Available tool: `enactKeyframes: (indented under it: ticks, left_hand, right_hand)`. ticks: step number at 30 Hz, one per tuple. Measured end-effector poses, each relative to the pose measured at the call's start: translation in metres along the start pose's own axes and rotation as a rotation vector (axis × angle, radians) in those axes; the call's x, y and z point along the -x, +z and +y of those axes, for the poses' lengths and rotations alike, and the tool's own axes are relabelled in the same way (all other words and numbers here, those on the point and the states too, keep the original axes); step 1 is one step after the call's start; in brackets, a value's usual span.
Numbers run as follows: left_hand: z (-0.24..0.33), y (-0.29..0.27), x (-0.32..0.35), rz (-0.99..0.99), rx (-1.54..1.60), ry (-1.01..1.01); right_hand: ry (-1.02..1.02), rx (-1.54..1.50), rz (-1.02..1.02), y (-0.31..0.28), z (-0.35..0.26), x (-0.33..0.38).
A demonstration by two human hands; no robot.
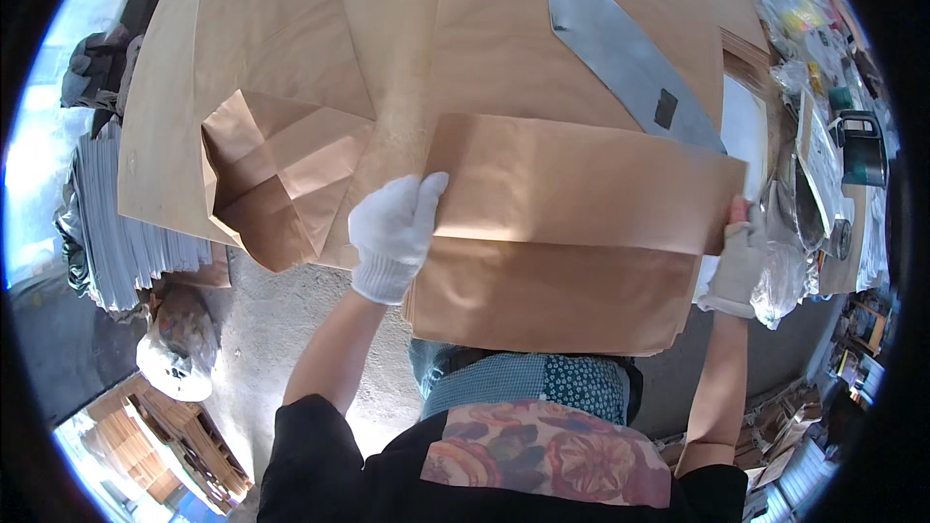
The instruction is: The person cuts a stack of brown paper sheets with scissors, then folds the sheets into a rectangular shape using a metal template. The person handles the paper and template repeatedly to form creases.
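Note:
A stack of brown kraft paper (557, 295) lies at the table's near edge, its lower part over my waist. Across it a brown paper sheet (591, 184) forms a wide band, its right end reaching past the stack. My left hand (397, 232), in a white knitted glove, closes on the sheet's left edge, thumb up along it. At the right end my right hand (738, 257), gloved with a bare fingertip showing, pinches the sheet's edge. To the left is a kraft paper bag (291, 179) with its end opened and folded into a diamond shape.
A flat grey metal plate (620, 58) with a dark patch lies beyond the sheet. More brown paper (271, 48) covers the wooden table (155, 155). Clear plastic bags (790, 0) and a green-black cup-like object (860, 147) crowd the right. Stacked grey sheets (126, 218) stand left.

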State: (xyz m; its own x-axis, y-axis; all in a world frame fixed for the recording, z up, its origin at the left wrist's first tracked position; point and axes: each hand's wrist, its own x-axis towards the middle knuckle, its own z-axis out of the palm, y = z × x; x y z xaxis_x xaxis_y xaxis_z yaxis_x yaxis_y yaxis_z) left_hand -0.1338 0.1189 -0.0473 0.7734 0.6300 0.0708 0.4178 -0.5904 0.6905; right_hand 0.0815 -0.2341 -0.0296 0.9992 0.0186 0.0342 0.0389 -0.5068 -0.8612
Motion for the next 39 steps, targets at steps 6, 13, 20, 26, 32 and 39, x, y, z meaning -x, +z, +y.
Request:
enactKeyframes:
  ticks: [6,13,20,26,32,39]
  left_hand:
    - [-0.007,0.023,-0.005,0.033,-0.48,0.095]
    - [0.02,0.054,-0.027,0.122,-0.323,0.643]
    - [0.047,0.057,-0.036,-0.072,-0.439,0.447]
    - [0.041,0.065,-0.045,0.026,-0.317,0.454]
    - [0.039,0.067,-0.039,0.121,-0.26,0.459]
    - [0.081,0.062,-0.052,0.037,-0.267,0.679]
  right_hand:
    - [-0.058,0.267,-0.133,0.028,0.019,-0.005]
    - [-0.078,0.329,-0.14,0.029,0.024,-0.009]
    - [-0.723,1.08,0.001,0.072,-0.04,-0.001]
    - [-0.829,0.311,-0.278,0.153,-0.066,0.05]
    - [-0.821,0.533,-0.125,0.065,-0.007,-0.007]
    - [-0.988,0.598,0.038,0.038,-0.001,-0.023]
